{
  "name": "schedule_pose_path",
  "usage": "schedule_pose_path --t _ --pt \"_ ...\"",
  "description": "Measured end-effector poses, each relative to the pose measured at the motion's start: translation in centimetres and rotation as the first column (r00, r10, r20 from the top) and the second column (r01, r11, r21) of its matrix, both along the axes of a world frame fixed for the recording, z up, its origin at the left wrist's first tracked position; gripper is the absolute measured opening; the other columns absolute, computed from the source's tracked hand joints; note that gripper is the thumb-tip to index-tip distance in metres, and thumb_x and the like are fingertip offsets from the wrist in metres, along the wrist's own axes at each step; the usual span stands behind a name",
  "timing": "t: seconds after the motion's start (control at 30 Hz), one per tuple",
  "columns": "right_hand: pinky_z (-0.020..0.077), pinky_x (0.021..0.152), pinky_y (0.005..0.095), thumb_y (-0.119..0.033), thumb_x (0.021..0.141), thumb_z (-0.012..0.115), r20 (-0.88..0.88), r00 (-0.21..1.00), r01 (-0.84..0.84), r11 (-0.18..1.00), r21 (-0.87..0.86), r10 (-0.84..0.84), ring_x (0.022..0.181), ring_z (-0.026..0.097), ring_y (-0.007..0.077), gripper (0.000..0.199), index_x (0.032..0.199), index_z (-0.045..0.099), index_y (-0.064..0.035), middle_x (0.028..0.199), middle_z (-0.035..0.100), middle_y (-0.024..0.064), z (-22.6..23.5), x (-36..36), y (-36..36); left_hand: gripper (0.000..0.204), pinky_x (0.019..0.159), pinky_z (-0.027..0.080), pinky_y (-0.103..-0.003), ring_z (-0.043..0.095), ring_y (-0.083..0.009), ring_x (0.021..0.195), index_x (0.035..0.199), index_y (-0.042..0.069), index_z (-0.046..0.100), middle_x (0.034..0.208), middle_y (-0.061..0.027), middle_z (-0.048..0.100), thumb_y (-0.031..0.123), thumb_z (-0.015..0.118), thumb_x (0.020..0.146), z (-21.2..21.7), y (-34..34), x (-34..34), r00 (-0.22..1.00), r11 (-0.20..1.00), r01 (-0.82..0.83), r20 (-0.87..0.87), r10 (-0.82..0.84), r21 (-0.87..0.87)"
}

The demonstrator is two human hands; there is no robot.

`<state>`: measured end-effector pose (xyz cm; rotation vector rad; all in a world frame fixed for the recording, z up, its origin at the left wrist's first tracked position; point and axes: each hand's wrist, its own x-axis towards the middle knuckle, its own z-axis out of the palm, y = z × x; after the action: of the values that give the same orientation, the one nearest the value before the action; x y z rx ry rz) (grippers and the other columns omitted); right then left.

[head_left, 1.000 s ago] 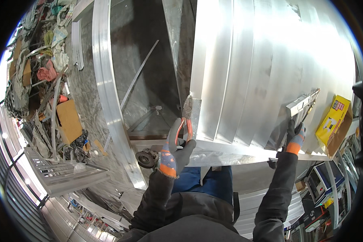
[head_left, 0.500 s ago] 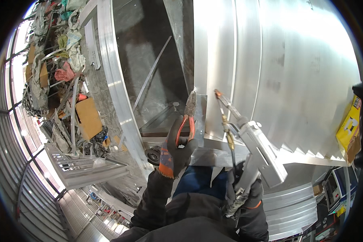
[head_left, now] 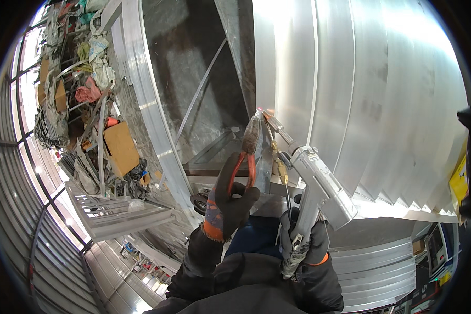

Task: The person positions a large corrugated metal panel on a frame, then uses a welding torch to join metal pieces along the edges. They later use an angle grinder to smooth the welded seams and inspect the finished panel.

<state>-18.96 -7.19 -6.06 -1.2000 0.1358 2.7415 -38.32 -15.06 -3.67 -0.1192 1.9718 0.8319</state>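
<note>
At the far left, a heap of crumpled plastic bags [head_left: 100,64] and scrap spreads out, with a brown cardboard box [head_left: 121,149] on its nearer side. Nearer still, a slatted metal frame [head_left: 118,215] lies slanted. To the right of these, a long aluminium profile [head_left: 153,102] runs from far to near, and right of it a thin metal strip [head_left: 200,90] lies at an angle. A dark round wheel [head_left: 199,203] sits just left of the left hand [head_left: 231,201], which is gloved in grey and orange and closed around the red handles of a pair of pliers [head_left: 251,137]. Their nose points away, at the left edge of a wide ribbed aluminium panel [head_left: 374,112], where a small pinkish glow shows. The right hand [head_left: 315,245], also gloved, is wrapped around the handle of a silver torch gun [head_left: 322,187]; its copper-coloured tip is just beside the pliers' nose. Nearer right lies a ribbed sheet [head_left: 372,272]; a yellow box [head_left: 459,183] shows at the right rim.
</note>
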Motion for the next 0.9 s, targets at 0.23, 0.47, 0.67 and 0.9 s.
schedule_pose_path --t 0.23,0.47,0.67,0.9 --pt "0.0506 0.043 0.0293 -0.063 0.091 0.064 -0.111 0.994 0.028 0.999 0.032 -0.024 0.051 0.058 0.0198 0.08 0.148 0.04 -0.0126 0.096 0.058 0.0153 -0.9 0.1 -0.3 0.081 0.045 0.037 -0.027 0.051 -0.0065 0.05 0.159 0.014 0.035 0.063 0.0 0.059 -0.001 0.067 0.086 -1.2 -1.2 0.1 0.964 0.982 0.186 -0.2 -0.175 0.04" --pt "0.0509 0.043 0.0289 -0.062 0.091 0.065 -0.039 0.999 -0.001 0.996 0.092 0.005 0.049 0.058 0.0187 0.08 0.147 0.041 -0.0098 0.096 0.059 0.0145 -0.8 -0.1 -0.4 0.083 0.049 0.046 -0.028 0.06 -0.0108 0.056 0.158 0.009 0.031 0.068 -0.0064 0.065 0.007 0.072 0.087 -1.0 -1.7 -0.2 0.972 0.979 0.201 -0.131 -0.197 0.019" --pt "0.0505 0.043 0.028 -0.06 0.09 0.068 -0.049 0.999 0.007 0.995 0.103 -0.002 0.049 0.059 0.0179 0.08 0.146 0.042 -0.0082 0.094 0.06 0.0143 -0.8 -0.6 -0.6 0.081 0.046 0.04 -0.027 0.055 -0.008 0.052 0.159 0.013 0.034 0.067 -0.0028 0.063 0.003 0.068 0.086 -0.7 -1.1 -0.3 0.978 0.984 0.168 -0.137 -0.158 0.058" --pt "0.0517 0.051 0.031 -0.051 0.092 0.067 -0.044 0.999 0.008 1.0 0.006 -0.008 0.063 0.063 0.019 0.07 0.14 0.045 -0.0049 0.103 0.061 0.0122 -0.9 0.4 -0.9 0.081 0.053 0.052 -0.028 0.068 -0.014 0.07 0.158 0.007 0.03 0.14 -0.015 0.059 0.003 0.066 0.085 -0.2 -0.2 -0.3 0.984 0.983 0.172 -0.043 -0.175 -0.06"
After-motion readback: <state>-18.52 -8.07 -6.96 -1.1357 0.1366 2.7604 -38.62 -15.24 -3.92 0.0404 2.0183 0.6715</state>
